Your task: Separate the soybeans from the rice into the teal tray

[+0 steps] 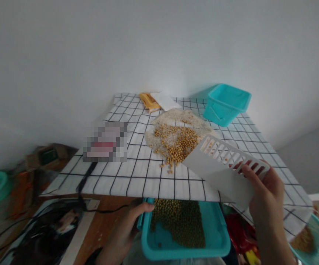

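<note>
My left hand is closed on the left rim of a turquoise plastic bin below the table's front edge. Inside the bin lie yellow beans and darker, greenish ones in its shadow. In my right hand is a flat white plastic scraper board with a row of slots, gripped at its right end. The board slants over the table, its left corner at the edge of a heap of yellow soybeans. Pale grains lie around and behind the soybeans.
A second turquoise bin stands at the table's back right. Yellow packaging and a white sheet lie at the back. A blurred-out device with a cable rests on the left. Another basin sits below right.
</note>
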{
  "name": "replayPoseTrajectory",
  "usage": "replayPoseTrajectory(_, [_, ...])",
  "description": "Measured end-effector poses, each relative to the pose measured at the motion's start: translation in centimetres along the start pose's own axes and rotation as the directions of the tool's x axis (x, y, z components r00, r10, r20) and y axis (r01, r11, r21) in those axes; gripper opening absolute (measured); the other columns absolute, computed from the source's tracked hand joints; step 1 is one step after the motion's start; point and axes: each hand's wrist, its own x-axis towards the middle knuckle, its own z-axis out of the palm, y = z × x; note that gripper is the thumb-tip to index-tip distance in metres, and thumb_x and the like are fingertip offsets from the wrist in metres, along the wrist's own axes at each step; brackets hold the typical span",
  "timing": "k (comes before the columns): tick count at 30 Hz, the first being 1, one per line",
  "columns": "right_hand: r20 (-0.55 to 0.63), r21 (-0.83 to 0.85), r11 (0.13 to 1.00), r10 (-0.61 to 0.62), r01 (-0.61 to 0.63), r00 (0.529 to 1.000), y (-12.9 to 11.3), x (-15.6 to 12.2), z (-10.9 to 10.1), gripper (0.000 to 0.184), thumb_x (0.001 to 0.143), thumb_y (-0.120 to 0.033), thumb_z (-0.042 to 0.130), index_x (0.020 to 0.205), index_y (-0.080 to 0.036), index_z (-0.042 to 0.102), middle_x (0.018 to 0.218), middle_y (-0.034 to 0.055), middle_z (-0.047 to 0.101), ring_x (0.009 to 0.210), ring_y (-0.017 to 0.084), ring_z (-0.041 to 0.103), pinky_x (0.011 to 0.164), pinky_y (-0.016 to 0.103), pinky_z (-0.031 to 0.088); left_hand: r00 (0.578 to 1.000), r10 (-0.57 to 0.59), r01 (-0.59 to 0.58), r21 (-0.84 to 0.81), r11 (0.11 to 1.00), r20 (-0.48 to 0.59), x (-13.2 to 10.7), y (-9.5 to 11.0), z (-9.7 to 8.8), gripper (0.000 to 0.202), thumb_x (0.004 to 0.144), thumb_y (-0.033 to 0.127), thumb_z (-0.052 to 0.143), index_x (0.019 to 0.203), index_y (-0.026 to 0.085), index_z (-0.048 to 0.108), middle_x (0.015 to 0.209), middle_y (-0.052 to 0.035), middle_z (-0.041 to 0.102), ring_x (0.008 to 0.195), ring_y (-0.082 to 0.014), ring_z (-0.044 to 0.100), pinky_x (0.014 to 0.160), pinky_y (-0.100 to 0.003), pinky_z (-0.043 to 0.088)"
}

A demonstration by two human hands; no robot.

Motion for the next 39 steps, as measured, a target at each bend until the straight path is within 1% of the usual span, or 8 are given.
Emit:
replayPoseTrajectory(5, [-0.004, 0.008, 0.998, -0.062, 0.062, 0.998, -0.5, -0.4, 0.0, 0.02, 0.075, -0.033, 0.082, 0.079, -0.02, 0.067, 0.074, 0.0001, 0.068, 0.063, 0.014, 0.061, 0.058, 0.026, 0.042, 1.0, 0.005, -0.005, -0.004, 1.0, 0.002, -0.4, 0.5, 0.3, 0.01, 0.064, 0.031, 0.075, 0.071, 0.024, 0.077, 0.067, -0.0013, 0.073, 0.066, -0.0235, 0.064, 0.064, -0.033, 0.053])
replayPoseTrajectory(12, [0.105, -0.047, 0.998, 0.053, -0.048, 0.993, -0.6, -1.5, 0.9, 0.023, 0.076, -0.038, 0.081, 0.082, -0.022, 0.065, 0.068, -0.0012, 0.062, 0.052, 0.012, 0.052, 0.045, 0.024, 0.036, 0.999, 0.037, -0.036, 0.041, 0.999, -0.023, -0.6, 1.1, 0.6, 0.006, 0.061, 0.03, 0.074, 0.063, 0.024, 0.074, 0.065, -0.0008, 0.072, 0.068, -0.0235, 0.064, 0.07, -0.034, 0.053])
replayPoseTrajectory(17, [0.072, -0.035, 0.999, 0.021, -0.019, 0.997, -0.5, -1.3, 0.8, 0.025, 0.075, -0.038, 0.082, 0.081, -0.021, 0.065, 0.068, -0.001, 0.063, 0.056, 0.013, 0.054, 0.049, 0.024, 0.038, 0.999, 0.03, -0.029, 0.045, 0.999, -0.019, -0.6, 1.1, 0.6, 0.006, 0.062, 0.029, 0.073, 0.065, 0.024, 0.074, 0.069, -0.0038, 0.074, 0.067, -0.0249, 0.065, 0.067, -0.035, 0.052])
replayPoseTrajectory(21, [0.105, -0.057, 0.997, 0.061, -0.055, 0.993, -0.6, -1.5, 0.8, 0.024, 0.076, -0.038, 0.08, 0.082, -0.021, 0.064, 0.068, -0.0012, 0.062, 0.054, 0.012, 0.052, 0.048, 0.024, 0.038, 1.0, 0.012, -0.012, 0.021, 1.0, -0.002, -0.7, 1.1, 0.6, 0.005, 0.066, 0.03, 0.072, 0.063, 0.025, 0.071, 0.068, -0.0034, 0.075, 0.068, -0.0252, 0.067, 0.069, -0.036, 0.054])
replayPoseTrajectory(26, [0.142, -0.065, 0.997, 0.046, -0.037, 0.989, -0.3, -1.9, 1.1, 0.023, 0.079, -0.04, 0.077, 0.085, -0.022, 0.064, 0.071, -0.0009, 0.062, 0.054, 0.013, 0.05, 0.047, 0.024, 0.036, 1.0, 0.004, -0.005, 0.02, 1.0, 0.018, -0.4, 0.5, 0.2, 0.014, 0.069, 0.03, 0.072, 0.08, 0.023, 0.076, 0.067, -0.0019, 0.075, 0.069, -0.0256, 0.069, 0.07, -0.037, 0.054])
replayPoseTrajectory(31, [0.107, -0.073, 0.997, 0.028, -0.02, 0.994, -0.5, -1.7, 1.1, 0.024, 0.077, -0.04, 0.079, 0.083, -0.022, 0.065, 0.07, -0.0003, 0.062, 0.054, 0.013, 0.051, 0.046, 0.024, 0.035, 1.0, 0.015, -0.015, 0.019, 1.0, 0.006, -0.6, 0.5, 0.2, 0.007, 0.067, 0.029, 0.073, 0.07, 0.024, 0.075, 0.07, -0.0024, 0.076, 0.07, -0.0252, 0.069, 0.07, -0.036, 0.054])
replayPoseTrajectory(35, [0.16, -0.07, 0.997, 0.027, -0.016, 0.987, -0.4, -1.8, 1.4, 0.023, 0.078, -0.039, 0.079, 0.087, -0.023, 0.065, 0.071, -0.0015, 0.062, 0.055, 0.013, 0.052, 0.047, 0.024, 0.036, 1.0, 0.015, -0.015, 0.032, 0.999, -0.008, -0.5, 0.5, 0.4, 0.006, 0.068, 0.03, 0.073, 0.071, 0.026, 0.075, 0.072, -0.0033, 0.076, 0.069, -0.0261, 0.067, 0.066, -0.036, 0.053])
replayPoseTrajectory(39, [0.108, -0.047, 0.999, 0.015, -0.01, 0.994, -0.1, -1.6, 1.8, 0.025, 0.075, -0.039, 0.081, 0.084, -0.022, 0.066, 0.07, -0.0018, 0.062, 0.055, 0.012, 0.051, 0.049, 0.024, 0.036, 1.0, 0.019, -0.019, 0.025, 1.0, -0.011, -0.3, 0.5, 0.3, 0.012, 0.068, 0.026, 0.072, 0.079, 0.024, 0.077, 0.075, -0.0019, 0.077, 0.072, -0.0242, 0.067, 0.068, -0.034, 0.053])
